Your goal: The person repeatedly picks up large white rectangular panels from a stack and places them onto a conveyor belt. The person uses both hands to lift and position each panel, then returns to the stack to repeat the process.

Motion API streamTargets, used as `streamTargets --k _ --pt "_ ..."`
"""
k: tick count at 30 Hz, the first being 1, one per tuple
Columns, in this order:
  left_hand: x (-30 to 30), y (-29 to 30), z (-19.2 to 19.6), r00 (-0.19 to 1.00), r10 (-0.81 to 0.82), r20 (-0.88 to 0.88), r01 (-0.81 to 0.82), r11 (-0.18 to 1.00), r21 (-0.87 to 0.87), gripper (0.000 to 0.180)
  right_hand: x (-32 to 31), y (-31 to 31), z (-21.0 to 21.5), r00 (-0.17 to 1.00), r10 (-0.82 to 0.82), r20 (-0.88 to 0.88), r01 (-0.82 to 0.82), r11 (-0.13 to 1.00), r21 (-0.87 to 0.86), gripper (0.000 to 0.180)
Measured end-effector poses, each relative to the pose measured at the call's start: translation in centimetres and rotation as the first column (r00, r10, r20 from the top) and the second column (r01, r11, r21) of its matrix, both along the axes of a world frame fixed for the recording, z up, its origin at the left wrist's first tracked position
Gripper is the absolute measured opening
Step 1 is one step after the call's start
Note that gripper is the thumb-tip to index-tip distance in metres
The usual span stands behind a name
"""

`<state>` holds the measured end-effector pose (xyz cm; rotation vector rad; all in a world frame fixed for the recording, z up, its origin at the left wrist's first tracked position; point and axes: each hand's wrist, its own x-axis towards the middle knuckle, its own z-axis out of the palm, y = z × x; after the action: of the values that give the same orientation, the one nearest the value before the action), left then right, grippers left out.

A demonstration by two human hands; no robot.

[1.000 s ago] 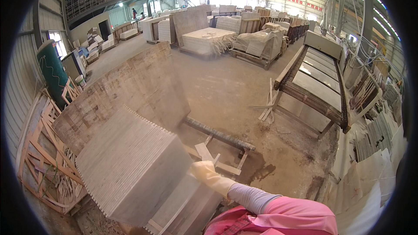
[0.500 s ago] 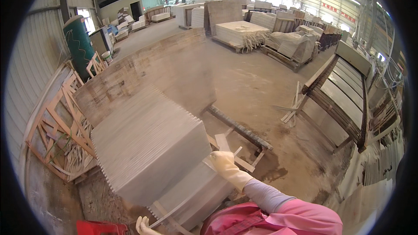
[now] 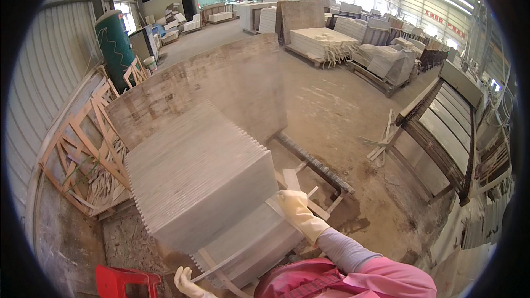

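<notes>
The gloved right hand (image 3: 295, 207) curls at the upper corner of the front grey slab (image 3: 248, 240), beside the taller slab stack (image 3: 207, 179). The left hand (image 3: 185, 282), fingers parted and half bent, meets a pale strip's (image 3: 223, 266) lower end; whether either grips, one cannot tell.

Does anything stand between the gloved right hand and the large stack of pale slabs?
Nothing visible does: the right hand is at the near right corner of the stack. A loose board lies beyond.
</notes>
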<state>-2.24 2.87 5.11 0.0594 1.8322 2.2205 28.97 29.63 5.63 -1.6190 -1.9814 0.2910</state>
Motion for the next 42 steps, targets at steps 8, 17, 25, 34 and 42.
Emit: streamTargets --k 8,17,25,34,42 --pt "0.3 0.0 0.5 1.0 -0.007 -0.018 0.007 1.0 0.02 0.024 -0.1 -0.1 -0.1 0.997 0.029 -0.069 -0.013 0.978 0.21 0.016" --pt "0.3 -0.3 0.1 1.0 -0.017 -0.014 0.018 1.0 0.006 0.024 0.2 0.0 -0.4 1.0 0.018 0.002 -0.018 1.0 0.025 0.019" --pt "0.1 -0.5 -0.4 0.999 -0.025 -0.021 0.025 1.0 0.011 0.025 0.2 -0.2 -0.3 1.0 0.003 -0.002 -0.003 1.0 -0.003 0.019" --pt "0.4 -0.6 -0.2 0.999 -0.024 -0.026 0.023 1.0 -0.014 0.026 0.4 -0.7 0.5 1.0 0.008 0.002 -0.008 0.999 -0.033 0.021" --pt "0.7 -0.7 0.3 1.0 -0.027 -0.008 0.027 0.999 -0.036 0.027 0.6 -0.8 0.0 1.0 0.011 -0.008 -0.011 1.0 0.003 0.02"
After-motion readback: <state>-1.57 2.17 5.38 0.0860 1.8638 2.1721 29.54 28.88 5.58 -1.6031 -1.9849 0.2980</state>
